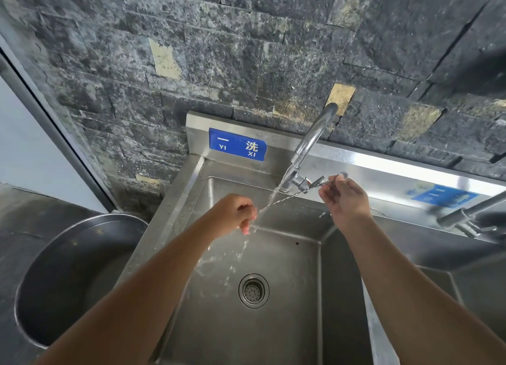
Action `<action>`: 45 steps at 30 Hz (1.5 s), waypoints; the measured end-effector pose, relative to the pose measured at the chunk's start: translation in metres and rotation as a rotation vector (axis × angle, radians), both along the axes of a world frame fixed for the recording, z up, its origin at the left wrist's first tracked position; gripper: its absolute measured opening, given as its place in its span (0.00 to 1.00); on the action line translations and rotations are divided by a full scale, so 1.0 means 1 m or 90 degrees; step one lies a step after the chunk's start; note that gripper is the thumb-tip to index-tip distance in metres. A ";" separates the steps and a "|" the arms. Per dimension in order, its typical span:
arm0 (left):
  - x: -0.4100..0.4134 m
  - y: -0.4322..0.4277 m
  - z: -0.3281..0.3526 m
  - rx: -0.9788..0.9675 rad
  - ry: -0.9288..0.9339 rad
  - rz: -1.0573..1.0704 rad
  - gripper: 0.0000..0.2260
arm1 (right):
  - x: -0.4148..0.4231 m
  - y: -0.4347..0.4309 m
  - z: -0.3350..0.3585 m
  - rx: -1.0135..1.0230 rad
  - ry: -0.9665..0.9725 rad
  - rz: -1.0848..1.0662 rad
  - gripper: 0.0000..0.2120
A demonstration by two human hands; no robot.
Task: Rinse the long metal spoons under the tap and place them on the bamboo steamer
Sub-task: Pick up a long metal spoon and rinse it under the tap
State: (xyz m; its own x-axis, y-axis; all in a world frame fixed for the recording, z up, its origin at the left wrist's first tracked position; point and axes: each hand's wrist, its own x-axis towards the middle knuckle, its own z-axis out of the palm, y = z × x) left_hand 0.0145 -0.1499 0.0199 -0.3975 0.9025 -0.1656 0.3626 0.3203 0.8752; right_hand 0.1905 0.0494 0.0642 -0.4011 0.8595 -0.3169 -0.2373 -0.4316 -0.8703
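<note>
A long thin metal spoon [290, 196] with a twisted stem stretches across the running water between both hands. My right hand [343, 197] pinches its upper end, where a small round tip shows above the fingers. My left hand [236, 212] is closed around its lower end, right in the stream. The tap [310, 140] curves down from the wall side and water falls from it into the steel sink [273, 323]. No bamboo steamer is in view.
A large steel pot [68, 279] stands left of the sink on a dark counter. A second tap [465, 214] and another basin [479, 296] lie to the right. A blue label [236, 147] sits on the sink's backsplash under a dark stone wall. The drain [253, 290] is mid-basin.
</note>
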 end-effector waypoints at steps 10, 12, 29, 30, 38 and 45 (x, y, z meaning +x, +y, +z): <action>0.003 -0.018 -0.004 -0.017 -0.108 0.015 0.08 | -0.040 -0.048 -0.013 0.032 -0.047 0.092 0.12; 0.006 -0.020 -0.009 -0.006 -0.149 0.037 0.08 | -0.045 -0.057 -0.016 0.055 -0.072 0.117 0.12; 0.050 -0.010 -0.034 0.090 -0.394 0.227 0.10 | -0.045 -0.096 -0.050 0.145 -0.216 0.267 0.11; 0.052 -0.010 -0.035 0.087 -0.402 0.240 0.10 | -0.044 -0.098 -0.051 0.146 -0.218 0.273 0.09; 0.064 -0.015 -0.045 0.103 -0.474 0.283 0.09 | -0.042 -0.098 -0.053 0.190 -0.215 0.287 0.09; 0.074 -0.008 -0.037 0.120 -0.519 0.282 0.09 | -0.043 -0.089 -0.047 0.196 -0.208 0.260 0.12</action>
